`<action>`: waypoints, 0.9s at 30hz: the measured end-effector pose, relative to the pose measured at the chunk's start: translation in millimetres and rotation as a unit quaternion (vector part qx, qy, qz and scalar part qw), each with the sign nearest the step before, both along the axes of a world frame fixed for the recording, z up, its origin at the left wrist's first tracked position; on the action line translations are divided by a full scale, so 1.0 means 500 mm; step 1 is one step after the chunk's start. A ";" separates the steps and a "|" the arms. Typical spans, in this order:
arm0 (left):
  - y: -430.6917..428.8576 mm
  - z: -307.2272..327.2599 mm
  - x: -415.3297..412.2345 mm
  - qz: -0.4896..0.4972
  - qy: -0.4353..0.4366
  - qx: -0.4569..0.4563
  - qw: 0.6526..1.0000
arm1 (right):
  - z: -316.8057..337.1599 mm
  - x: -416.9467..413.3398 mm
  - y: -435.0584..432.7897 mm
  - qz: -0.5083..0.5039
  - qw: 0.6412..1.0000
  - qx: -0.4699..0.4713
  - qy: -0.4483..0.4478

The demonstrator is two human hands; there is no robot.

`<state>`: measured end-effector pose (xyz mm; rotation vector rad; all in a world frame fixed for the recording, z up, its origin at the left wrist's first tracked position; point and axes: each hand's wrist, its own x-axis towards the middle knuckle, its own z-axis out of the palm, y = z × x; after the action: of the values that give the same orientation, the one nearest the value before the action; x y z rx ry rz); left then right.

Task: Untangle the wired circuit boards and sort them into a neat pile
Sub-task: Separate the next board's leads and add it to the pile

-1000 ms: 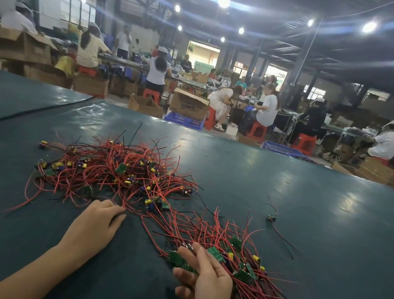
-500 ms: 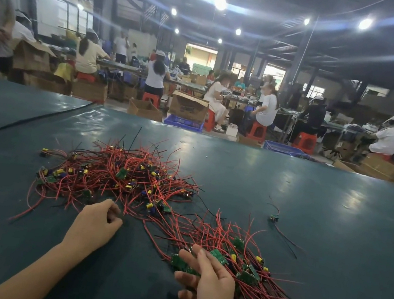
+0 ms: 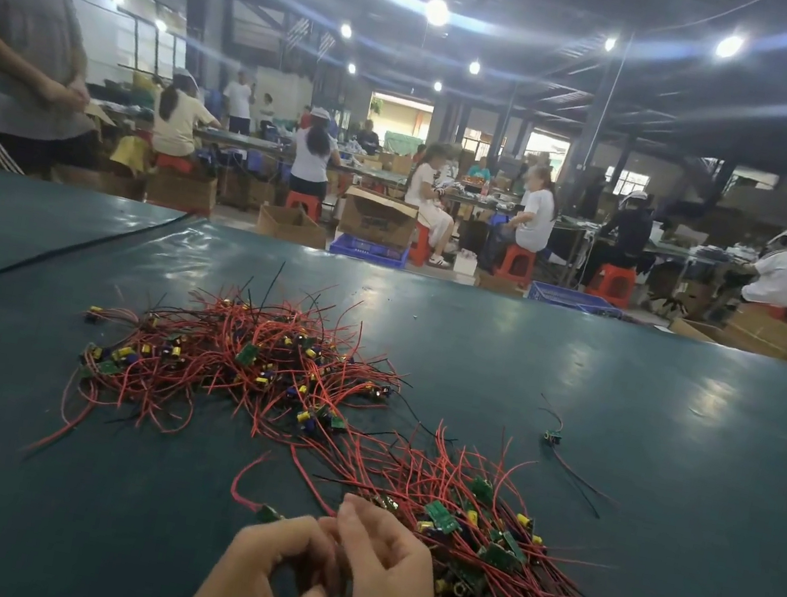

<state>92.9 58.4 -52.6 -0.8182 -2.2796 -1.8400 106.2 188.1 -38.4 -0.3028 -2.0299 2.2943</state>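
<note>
Wired circuit boards (image 3: 441, 514) lie partly in the tangled heap (image 3: 239, 366) beyond, partly in the combed bundle (image 3: 506, 577) gripped by the right hand (image 3: 386, 578), to which the left hand (image 3: 275, 586) has come from the heap, pinching the red lead of one loose board (image 3: 268, 513), evidently adding it.

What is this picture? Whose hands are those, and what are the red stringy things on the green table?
No robot here. A person wears a camera on the head, so you see their own two hands from above. On the green table lie red wires joined to tiny circuit boards: a messy tangle farther off, a tidier pile by the right hand, and one stray board to the right. The left hand pinches one wired board. The right hand's fingers curl beside it; what they hold is hidden.
</note>
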 end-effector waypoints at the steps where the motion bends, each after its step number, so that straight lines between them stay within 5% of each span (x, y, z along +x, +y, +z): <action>1: 0.000 -0.002 0.003 -0.014 0.012 -0.007 1.000 | -0.004 -0.001 0.001 -0.002 1.000 0.012 0.001; 6: -0.017 -0.005 -0.010 -0.036 -0.008 -0.012 0.999 | -0.021 -0.005 0.004 -0.024 0.999 0.031 0.028; 9: -0.021 -0.007 -0.033 0.021 -0.116 0.026 0.993 | -0.022 -0.007 0.005 -0.040 0.996 0.002 0.079; 12: -0.024 -0.008 -0.055 0.028 -0.277 0.072 0.958 | -0.019 -0.003 0.003 -0.023 0.990 0.000 0.139; 21: -0.032 0.004 -0.083 0.039 -0.461 0.209 0.862 | 0.003 0.021 -0.004 0.083 0.980 0.023 0.182; 27: -0.039 0.012 -0.080 0.062 -0.456 0.385 0.800 | 0.023 0.020 0.002 0.110 0.966 -0.192 0.137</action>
<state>52.8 38.9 -46.6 0.4424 -1.4237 -3.1276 116.2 189.3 -26.8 0.2290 -1.5512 2.6764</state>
